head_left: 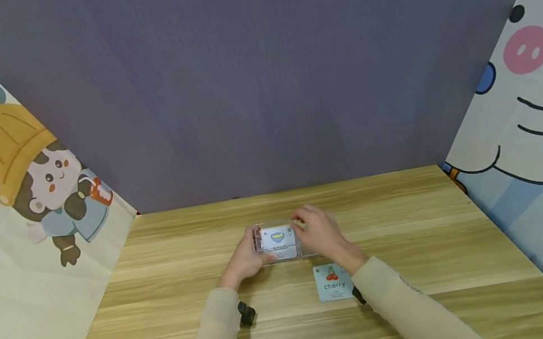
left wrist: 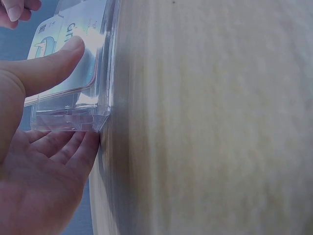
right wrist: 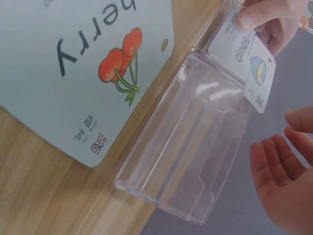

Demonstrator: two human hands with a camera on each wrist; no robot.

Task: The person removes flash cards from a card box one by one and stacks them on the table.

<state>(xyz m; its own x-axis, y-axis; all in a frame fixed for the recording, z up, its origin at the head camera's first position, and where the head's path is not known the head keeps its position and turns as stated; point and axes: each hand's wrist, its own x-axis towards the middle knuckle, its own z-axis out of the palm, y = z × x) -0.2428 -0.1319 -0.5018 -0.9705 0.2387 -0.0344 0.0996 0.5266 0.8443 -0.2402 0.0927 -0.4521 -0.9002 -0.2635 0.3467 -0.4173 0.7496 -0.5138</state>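
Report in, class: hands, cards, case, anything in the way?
Left fingers hold clear case. Right fingers empty. Soup card partly tucked inside. Cherry card on table, likely not blocking.

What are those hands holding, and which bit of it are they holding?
The left hand holds the clear, rectangular plastic box by its left end. The right hand isn't holding anything.

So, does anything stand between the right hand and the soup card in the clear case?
Nothing visible: the right wrist view shows open space between the right hand and the exposed top of the soup card. The clear case covers only its lower part, where the left hand is.
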